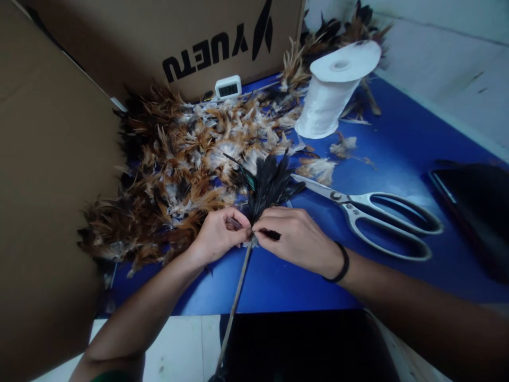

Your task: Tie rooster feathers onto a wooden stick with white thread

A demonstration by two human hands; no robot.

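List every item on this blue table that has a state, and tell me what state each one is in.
Scissors: closed, lying flat.
White roll: upright.
Black feather bundle: pinched on the stick by both hands.
Left hand: gripping.
Right hand: gripping.
Loose feathers: heaped.
Digital timer: display on, unreadable.

Both bare forearms reached in from below and converged at centre. The left hand [217, 233] was pinched shut, fingertips forward. The right hand [296, 236] curled thumb against forefinger, touching the left, wrist banded black.
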